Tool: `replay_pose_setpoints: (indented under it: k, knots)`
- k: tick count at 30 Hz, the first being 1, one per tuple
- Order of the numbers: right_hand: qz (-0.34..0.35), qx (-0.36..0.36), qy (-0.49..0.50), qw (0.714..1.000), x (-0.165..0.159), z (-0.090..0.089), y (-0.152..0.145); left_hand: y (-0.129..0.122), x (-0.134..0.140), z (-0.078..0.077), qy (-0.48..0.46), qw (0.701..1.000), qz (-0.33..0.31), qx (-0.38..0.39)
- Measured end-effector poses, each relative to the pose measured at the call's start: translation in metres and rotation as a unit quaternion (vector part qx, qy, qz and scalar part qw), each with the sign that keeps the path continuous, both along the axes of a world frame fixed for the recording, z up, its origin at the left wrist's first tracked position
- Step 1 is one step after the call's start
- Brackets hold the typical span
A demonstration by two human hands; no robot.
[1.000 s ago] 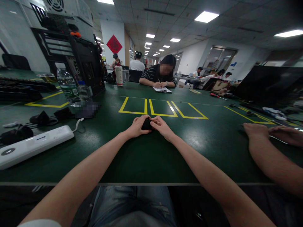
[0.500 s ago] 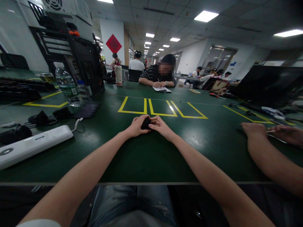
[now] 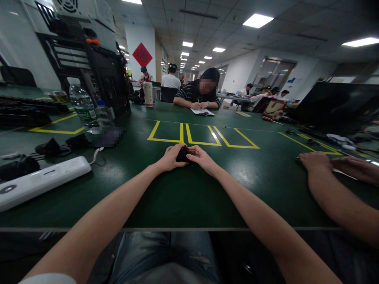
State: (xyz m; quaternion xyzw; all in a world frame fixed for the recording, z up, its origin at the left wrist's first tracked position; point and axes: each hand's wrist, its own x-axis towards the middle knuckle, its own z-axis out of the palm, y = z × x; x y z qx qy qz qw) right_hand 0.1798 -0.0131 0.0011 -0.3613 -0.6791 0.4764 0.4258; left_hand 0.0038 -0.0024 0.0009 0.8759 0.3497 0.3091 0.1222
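Observation:
Between my two hands is a small black block-like object, just above or on the green table; its exact kind I cannot make out. My left hand is wrapped around its left side, with the thumb along the near edge. From the right, my right hand pinches the object's edge with thumb and fingers. Parts of the object are hidden behind the fingers. Just beyond my hands, yellow tape outlines mark the tabletop.
At left lie a white power strip, black items and a water bottle beside an open computer frame. A co-worker's hands hold a thin object at right. Across the table, a person writes on a clipboard. A dark monitor stands right.
My hands and the black object stay almost still. The co-worker's hands at right have shifted slightly, and the thin object in them has changed angle.

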Motion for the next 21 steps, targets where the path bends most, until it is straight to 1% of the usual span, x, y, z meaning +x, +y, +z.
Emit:
replay_pose_setpoints:
  k: [3, 10, 14, 17, 21]
  knots:
    - [0.005, -0.002, 0.003, 1.000, -0.0003, 0.0020, -0.0022, 0.0007, 0.0001, -0.0005, -0.002, 1.000, -0.002, 0.003]
    - [-0.020, 0.012, 0.009, 1.000, -0.0042, -0.0009, 0.0004, 0.0028, 0.0009, -0.0030, -0.006, 1.000, 0.000, 0.008]
    - [-0.035, -0.011, -0.002, 0.999, -0.0035, -0.0017, 0.0020, 0.0028, 0.0002, -0.0036, -0.003, 1.000, -0.002, 0.009]
    - [-0.024, -0.010, -0.004, 1.000, -0.0015, -0.0001, 0.0014, 0.0025, -0.0002, -0.0030, -0.002, 1.000, -0.001, 0.009]
    - [0.007, -0.003, 0.008, 1.000, 0.0001, 0.0016, -0.0009, 0.0017, -0.0003, -0.0015, 0.001, 1.000, -0.001, 0.005]
